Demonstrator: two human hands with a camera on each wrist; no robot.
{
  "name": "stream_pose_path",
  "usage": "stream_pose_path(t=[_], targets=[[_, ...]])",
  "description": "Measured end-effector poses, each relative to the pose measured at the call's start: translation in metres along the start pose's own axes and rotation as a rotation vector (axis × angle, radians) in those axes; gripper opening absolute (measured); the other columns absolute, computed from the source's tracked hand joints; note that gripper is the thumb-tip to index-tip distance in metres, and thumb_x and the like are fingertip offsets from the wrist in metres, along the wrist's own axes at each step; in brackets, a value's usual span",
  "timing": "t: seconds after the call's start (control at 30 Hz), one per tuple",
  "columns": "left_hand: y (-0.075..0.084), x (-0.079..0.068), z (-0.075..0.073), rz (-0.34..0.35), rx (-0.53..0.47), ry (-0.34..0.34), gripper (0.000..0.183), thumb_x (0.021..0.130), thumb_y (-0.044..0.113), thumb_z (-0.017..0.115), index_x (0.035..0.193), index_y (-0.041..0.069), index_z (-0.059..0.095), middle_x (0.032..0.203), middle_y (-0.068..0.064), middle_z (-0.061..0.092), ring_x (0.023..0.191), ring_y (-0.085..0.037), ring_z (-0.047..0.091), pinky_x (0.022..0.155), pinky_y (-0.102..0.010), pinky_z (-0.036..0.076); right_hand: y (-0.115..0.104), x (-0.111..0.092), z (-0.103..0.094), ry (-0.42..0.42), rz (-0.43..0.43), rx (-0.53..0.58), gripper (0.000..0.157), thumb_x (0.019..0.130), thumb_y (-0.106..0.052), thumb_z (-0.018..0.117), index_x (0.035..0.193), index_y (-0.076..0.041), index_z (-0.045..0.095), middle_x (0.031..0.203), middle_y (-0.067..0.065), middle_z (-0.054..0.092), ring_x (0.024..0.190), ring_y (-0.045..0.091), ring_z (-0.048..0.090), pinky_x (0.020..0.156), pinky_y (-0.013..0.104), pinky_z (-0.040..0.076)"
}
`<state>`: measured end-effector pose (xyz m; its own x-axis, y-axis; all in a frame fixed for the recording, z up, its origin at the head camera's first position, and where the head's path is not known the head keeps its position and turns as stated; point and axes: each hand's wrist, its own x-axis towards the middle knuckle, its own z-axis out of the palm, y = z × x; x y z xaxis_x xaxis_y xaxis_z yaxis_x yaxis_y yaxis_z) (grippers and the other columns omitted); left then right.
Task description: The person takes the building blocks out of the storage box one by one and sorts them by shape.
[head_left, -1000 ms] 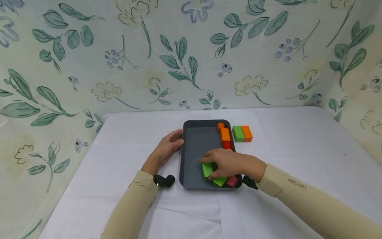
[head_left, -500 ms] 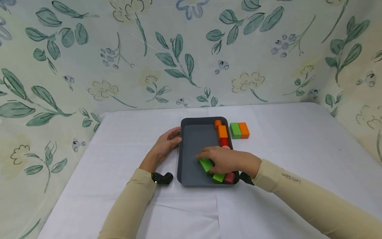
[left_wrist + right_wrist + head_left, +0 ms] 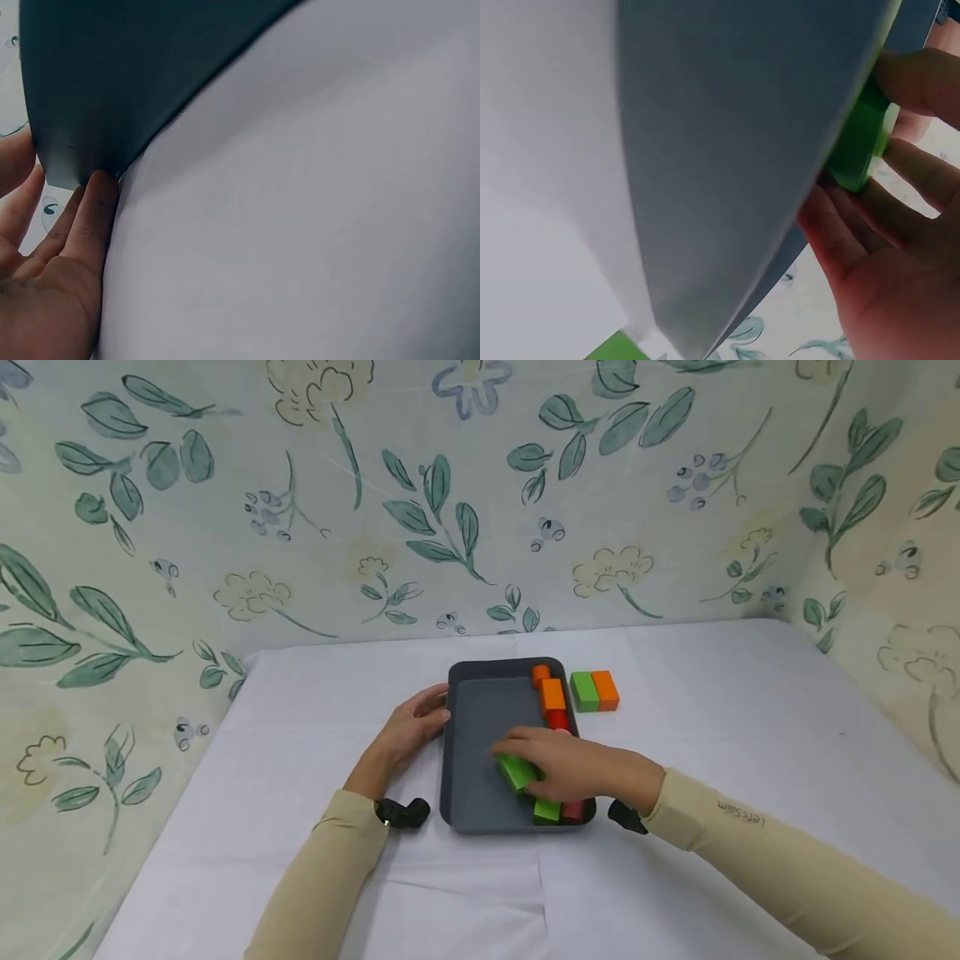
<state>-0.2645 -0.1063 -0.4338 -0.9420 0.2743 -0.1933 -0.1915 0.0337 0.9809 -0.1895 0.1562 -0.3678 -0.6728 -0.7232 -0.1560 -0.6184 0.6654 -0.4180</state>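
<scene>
Green block [image 3: 517, 774] over the gray tray [image 3: 476, 735]: I have it pinched in my right hand [image 3: 562, 763], between thumb and fingers. My left hand [image 3: 409, 727], fingers nearly straight, touches the tray's left side.

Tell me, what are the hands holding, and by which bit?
The right hand pinches a green rectangular block by opposite ends; the left hand only touches the side of the gray tray.

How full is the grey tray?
Partly full: the tray has blocks along its right side, the right hand pinches a green block, and the tray's left looks bare.
</scene>
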Motion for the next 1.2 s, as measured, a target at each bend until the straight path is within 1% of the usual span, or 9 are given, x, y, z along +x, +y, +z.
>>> stream_pose_path(t=[0.23,0.37,0.47,0.8,0.87,0.93,1.1,1.17,1.2], targets=[[0.001,-0.002,-0.001,0.006,-0.001,-0.006,0.059,0.097,0.005,0.059,0.151,0.015,0.04,0.158,-0.011,0.039,0.144,-0.029,0.043,0.121,-0.045,0.035,0.011,-0.011,-0.012,0.127,0.019,0.064,0.068,0.088,-0.016,0.073,0.149,-0.013,0.044,0.149,0.005,0.049,0.128,0.022,0.053,0.109,0.045,0.048],[-0.001,-0.002,0.004,0.012,0.006,-0.017,0.058,0.097,0.005,0.059,0.151,0.016,0.041,0.157,-0.011,0.04,0.144,-0.029,0.044,0.12,-0.044,0.036,0.023,-0.034,-0.022,0.282,0.04,0.123,0.073,0.085,-0.011,0.075,0.149,-0.01,0.04,0.14,0.008,0.054,0.117,0.023,0.057,0.101,0.046,0.054],[0.0,-0.001,0.006,0.016,0.019,-0.02,0.058,0.097,0.006,0.059,0.151,0.016,0.041,0.157,-0.01,0.04,0.144,-0.029,0.044,0.12,-0.044,0.037,0.039,-0.053,-0.029,0.364,0.071,0.112,0.071,0.083,-0.005,0.076,0.146,-0.008,0.043,0.136,0.01,0.056,0.112,0.024,0.059,0.095,0.046,0.058],[0.004,-0.001,0.004,-0.001,0.015,0.003,0.058,0.097,0.005,0.059,0.151,0.016,0.041,0.157,-0.01,0.04,0.143,-0.029,0.044,0.12,-0.044,0.037,0.096,-0.108,-0.038,0.5,0.273,0.063,0.07,0.083,-0.002,0.074,0.145,-0.001,0.041,0.14,0.022,0.049,0.116,0.04,0.058,0.095,0.058,0.053],[0.005,-0.002,0.004,-0.002,0.009,0.0,0.058,0.097,0.005,0.059,0.151,0.016,0.04,0.157,-0.011,0.04,0.143,-0.029,0.044,0.12,-0.044,0.037,0.106,-0.117,-0.036,0.535,0.286,0.069,0.07,0.083,-0.002,0.074,0.144,0.001,0.041,0.138,0.024,0.049,0.113,0.043,0.059,0.093,0.057,0.053],[0.005,-0.003,0.003,0.0,0.004,-0.005,0.058,0.097,0.005,0.059,0.151,0.015,0.04,0.157,-0.011,0.04,0.143,-0.029,0.044,0.12,-0.044,0.037,0.115,-0.123,-0.032,0.567,0.303,0.079,0.069,0.082,-0.001,0.074,0.143,0.002,0.041,0.137,0.025,0.05,0.111,0.044,0.06,0.092,0.044,0.057],[0.002,-0.002,0.0,0.007,-0.002,-0.001,0.057,0.097,0.004,0.058,0.15,0.015,0.041,0.158,-0.011,0.04,0.143,-0.029,0.044,0.12,-0.044,0.037,0.133,-0.124,-0.028,0.559,0.336,0.132,0.069,0.083,0.0,0.074,0.143,0.005,0.04,0.138,0.028,0.048,0.114,0.047,0.057,0.095,0.045,0.056],[0.001,-0.001,-0.001,0.008,0.001,0.002,0.056,0.097,0.004,0.057,0.15,0.016,0.042,0.158,-0.011,0.04,0.143,-0.029,0.044,0.12,-0.044,0.037,0.137,-0.12,-0.028,0.516,0.372,0.159,0.069,0.085,-0.001,0.072,0.145,0.005,0.038,0.14,0.031,0.046,0.117,0.05,0.055,0.097,0.059,0.05],[0.001,-0.001,-0.001,0.008,-0.001,0.001,0.057,0.097,0.004,0.057,0.15,0.016,0.042,0.158,-0.011,0.04,0.143,-0.029,0.044,0.12,-0.044,0.037,0.139,-0.118,-0.029,0.491,0.395,0.172,0.069,0.086,-0.003,0.071,0.145,0.006,0.036,0.141,0.032,0.045,0.118,0.051,0.055,0.098,0.061,0.05]])
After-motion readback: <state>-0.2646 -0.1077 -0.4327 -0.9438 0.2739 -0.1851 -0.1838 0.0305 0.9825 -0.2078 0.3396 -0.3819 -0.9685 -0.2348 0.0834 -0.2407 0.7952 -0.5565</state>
